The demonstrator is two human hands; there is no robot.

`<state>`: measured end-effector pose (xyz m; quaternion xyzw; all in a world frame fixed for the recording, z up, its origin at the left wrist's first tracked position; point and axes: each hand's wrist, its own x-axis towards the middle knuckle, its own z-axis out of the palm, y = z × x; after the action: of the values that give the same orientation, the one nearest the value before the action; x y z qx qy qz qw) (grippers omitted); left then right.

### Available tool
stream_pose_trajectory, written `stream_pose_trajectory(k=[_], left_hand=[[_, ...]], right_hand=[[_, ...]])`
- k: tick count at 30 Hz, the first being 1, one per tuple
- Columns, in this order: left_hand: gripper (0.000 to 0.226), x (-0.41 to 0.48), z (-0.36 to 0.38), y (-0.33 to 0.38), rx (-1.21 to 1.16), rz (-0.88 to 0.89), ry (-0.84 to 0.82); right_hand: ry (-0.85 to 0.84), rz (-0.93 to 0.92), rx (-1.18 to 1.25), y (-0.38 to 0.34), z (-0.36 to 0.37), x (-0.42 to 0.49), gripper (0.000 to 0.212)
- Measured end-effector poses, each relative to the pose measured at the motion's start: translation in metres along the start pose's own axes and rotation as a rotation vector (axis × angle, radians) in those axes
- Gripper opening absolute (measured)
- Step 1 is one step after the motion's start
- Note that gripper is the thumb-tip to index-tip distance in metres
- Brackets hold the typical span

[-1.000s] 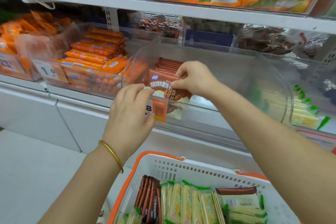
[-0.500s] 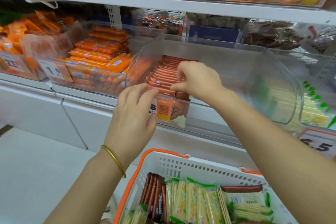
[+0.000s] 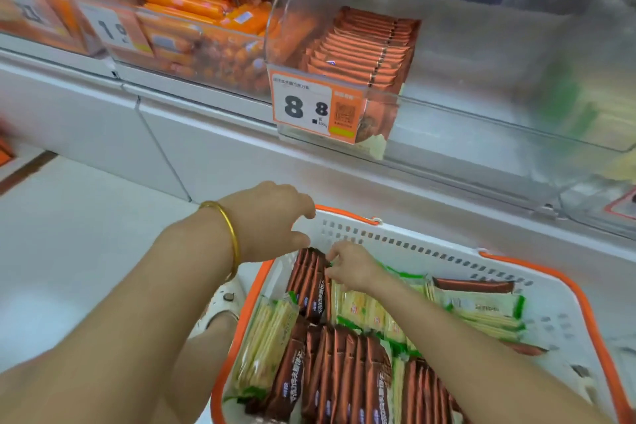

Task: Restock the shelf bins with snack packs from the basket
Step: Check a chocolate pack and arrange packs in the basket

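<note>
My left arm reaches in from the near left, the forearm angled toward the far right, with a gold bangle (image 3: 232, 237) round the wrist. My left hand (image 3: 272, 217) hangs palm down, knuckles up, its fingers loosely bent and spread a little from the thumb, holding nothing. My right arm comes in from the near right and slants toward the far left. My right hand (image 3: 351, 268) sits just right of and nearer than the left one, close but apart. Its fingers are curled, the tips bunched against the top edge of the brown packs (image 3: 309, 282). I can't tell whether they grip one.
</note>
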<state>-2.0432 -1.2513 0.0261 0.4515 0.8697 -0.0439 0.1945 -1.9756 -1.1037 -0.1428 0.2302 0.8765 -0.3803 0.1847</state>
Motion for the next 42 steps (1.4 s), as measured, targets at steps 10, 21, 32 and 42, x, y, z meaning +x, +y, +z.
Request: stream_pose_trajectory(k=[10,21,32,42], left_hand=[[0.046,0.006,-0.002,-0.014,-0.044,-0.028,-0.053],[0.047,0.006,-0.002,-0.009,-0.081,0.000,-0.077],[0.048,0.010,-0.012,0.005,-0.188,0.036,-0.006],[0.041,0.006,-0.054,0.010,-0.600,0.269,0.712]], right_hand=[[0.104,0.062,-0.120,0.012,0.048,0.066,0.039],[0.154,-0.253,-0.441,0.011,0.010,0.027,0.008],[0.495,-0.379,0.303,-0.026,-0.090,-0.106,0.027],[0.451,-0.501,-0.341,-0.102,-0.182,-0.154,0.015]])
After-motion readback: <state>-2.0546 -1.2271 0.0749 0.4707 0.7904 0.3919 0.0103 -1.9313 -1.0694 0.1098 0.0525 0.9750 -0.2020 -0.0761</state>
